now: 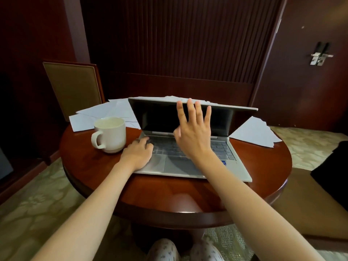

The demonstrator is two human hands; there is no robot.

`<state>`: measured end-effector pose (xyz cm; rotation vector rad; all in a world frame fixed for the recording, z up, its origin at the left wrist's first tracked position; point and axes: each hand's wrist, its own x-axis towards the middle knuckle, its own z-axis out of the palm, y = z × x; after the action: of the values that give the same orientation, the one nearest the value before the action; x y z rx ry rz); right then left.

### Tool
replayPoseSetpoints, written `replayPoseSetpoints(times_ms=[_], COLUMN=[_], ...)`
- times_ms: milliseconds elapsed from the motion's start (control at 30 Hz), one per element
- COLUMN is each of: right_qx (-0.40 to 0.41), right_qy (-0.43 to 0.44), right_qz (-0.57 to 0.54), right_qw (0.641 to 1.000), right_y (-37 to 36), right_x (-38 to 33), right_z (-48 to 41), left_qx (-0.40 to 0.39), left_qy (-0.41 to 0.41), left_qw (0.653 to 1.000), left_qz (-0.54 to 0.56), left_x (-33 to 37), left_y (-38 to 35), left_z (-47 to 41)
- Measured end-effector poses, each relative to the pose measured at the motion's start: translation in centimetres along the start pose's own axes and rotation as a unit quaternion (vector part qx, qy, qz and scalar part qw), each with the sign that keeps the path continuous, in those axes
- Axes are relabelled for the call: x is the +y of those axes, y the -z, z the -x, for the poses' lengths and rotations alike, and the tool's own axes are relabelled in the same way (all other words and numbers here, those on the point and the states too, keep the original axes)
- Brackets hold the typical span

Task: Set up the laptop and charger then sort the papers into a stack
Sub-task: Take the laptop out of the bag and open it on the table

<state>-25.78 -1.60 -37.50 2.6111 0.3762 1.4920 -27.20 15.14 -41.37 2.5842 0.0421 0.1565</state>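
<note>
1. Now, head view: the laptop (180, 167) sits mid-table (263, 166), lid half raised, hinge running left to right.
2. Right hand (194, 136), fingers straight and spread, touches the lid's top edge, so it looks best placed to push back.
3. Left hand (138, 154) rests loosely curled on the keyboard's left side, gripping nothing.
4. Papers (113, 112) lie scattered at the far edge.

Two bare forearms (90, 210), pale trousers (162, 250) at the bottom edge, small dark floral print scattered across the fabric
</note>
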Motion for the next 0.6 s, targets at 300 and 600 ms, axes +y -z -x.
replayPoseSetpoints(times_ms=[300,600], right_qx=[-0.153,-0.246], right_qy=[-0.015,-0.037], right_qz=[-0.058,-0.121], right_qw=[0.986,0.961], right_y=[-0.1,-3.2], right_x=[2.0,3.8], right_z=[-7.0,-12.0], left_qx=[0.005,0.03], left_qy=[0.007,0.0], left_qw=[0.997,0.996], left_qz=[-0.077,-0.079], left_x=[0.6,0.4], left_y=[-0.1,-0.5], left_z=[-0.7,-1.9])
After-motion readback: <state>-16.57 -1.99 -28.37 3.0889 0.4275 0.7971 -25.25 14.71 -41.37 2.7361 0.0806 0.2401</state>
